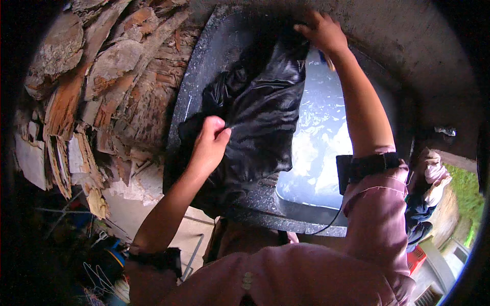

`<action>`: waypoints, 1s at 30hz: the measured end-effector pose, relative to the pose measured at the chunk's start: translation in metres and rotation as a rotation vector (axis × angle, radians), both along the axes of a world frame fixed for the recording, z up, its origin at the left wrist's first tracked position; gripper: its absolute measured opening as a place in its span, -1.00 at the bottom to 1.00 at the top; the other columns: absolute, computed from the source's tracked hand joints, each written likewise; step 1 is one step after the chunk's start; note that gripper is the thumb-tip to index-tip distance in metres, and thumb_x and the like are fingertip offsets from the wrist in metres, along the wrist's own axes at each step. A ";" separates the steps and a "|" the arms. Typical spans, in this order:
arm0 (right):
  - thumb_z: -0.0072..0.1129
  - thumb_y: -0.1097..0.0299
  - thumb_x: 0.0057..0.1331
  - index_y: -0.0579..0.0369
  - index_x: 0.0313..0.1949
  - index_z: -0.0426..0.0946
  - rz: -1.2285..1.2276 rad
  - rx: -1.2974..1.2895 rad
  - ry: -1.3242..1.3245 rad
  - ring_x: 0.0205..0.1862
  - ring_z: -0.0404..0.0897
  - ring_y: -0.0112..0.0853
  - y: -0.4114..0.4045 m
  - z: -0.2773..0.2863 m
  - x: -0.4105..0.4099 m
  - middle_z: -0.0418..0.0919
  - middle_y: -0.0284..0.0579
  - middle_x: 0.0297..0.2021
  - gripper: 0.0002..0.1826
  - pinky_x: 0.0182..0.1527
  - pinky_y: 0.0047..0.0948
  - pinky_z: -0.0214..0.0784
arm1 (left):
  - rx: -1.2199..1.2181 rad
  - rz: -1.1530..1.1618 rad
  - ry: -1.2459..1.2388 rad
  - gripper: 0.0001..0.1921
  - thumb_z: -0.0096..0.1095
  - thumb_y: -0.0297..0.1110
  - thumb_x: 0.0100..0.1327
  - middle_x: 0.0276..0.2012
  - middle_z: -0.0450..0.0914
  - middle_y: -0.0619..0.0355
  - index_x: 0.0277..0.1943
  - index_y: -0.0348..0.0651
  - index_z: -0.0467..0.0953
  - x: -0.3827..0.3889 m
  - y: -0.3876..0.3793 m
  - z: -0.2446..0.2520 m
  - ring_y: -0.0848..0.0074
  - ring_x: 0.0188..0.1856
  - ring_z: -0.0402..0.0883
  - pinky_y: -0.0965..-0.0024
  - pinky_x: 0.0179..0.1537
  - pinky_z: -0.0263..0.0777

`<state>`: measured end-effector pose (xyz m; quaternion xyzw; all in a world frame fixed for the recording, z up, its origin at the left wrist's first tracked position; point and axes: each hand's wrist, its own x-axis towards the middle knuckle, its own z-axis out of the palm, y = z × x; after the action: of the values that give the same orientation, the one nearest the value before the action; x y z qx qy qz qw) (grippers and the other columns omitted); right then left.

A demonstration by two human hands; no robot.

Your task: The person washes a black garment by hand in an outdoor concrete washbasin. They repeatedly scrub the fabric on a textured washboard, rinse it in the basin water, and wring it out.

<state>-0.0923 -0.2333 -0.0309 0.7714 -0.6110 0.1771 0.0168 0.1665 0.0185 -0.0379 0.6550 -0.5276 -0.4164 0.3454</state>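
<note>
A wet black cloth garment (264,114) lies spread over the left side of a speckled dark laundry sink (306,225). My left hand (212,137) pinches the garment's left edge between thumb and fingers and draws it into folds. At the far end of the cloth, my right hand (323,32) is spread just above or against its top edge; the fingertips are blurred, and whether they grip it I cannot tell. Water with whitish suds (321,130) fills the basin to the right of the garment.
Stacked split wood and bark (126,76) rise along the sink's left side. A concrete wall (413,46) stands behind it. At the right are piled clothes (425,199) and a red plastic crate (415,259). Wire hangers (99,279) lie low at the left.
</note>
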 end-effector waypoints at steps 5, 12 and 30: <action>0.25 -0.14 0.07 0.20 -0.12 0.46 -0.130 0.461 -0.213 -0.10 0.54 -0.04 0.106 -0.083 -0.100 0.55 0.13 -0.16 -0.37 -0.06 -0.19 0.38 | -0.410 -0.466 -0.645 -0.64 0.25 -0.25 0.09 -0.03 0.43 0.03 -0.06 -0.18 0.45 -0.021 -0.007 -0.003 0.18 0.06 0.36 0.14 0.10 0.23; 0.27 -0.20 0.01 0.26 -0.11 0.46 -0.956 0.284 -0.247 -0.09 0.54 -0.08 0.228 -0.161 -0.188 0.55 0.10 -0.15 -0.28 -0.03 -0.18 0.35 | -0.151 -1.042 -0.705 -0.36 0.33 0.01 0.00 0.15 0.33 0.04 0.11 -0.15 0.40 -0.040 0.023 0.006 0.20 0.26 0.19 -0.13 0.28 -0.13; -0.05 0.07 0.28 -0.21 0.20 0.25 0.275 0.199 0.069 0.08 0.33 -0.05 0.106 -0.098 0.056 0.25 -0.27 0.22 -0.50 0.01 0.02 0.30 | 0.670 -0.979 -0.529 -0.55 0.04 -0.03 0.25 -0.33 0.59 -0.18 0.03 -0.21 0.34 0.038 0.045 0.023 -0.04 -0.25 0.59 0.04 -0.19 0.46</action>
<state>-0.0358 -0.1270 -0.1289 0.8512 -0.5132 0.0896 -0.0632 0.2046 0.0637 -0.0147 0.4912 -0.6739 -0.4925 -0.2490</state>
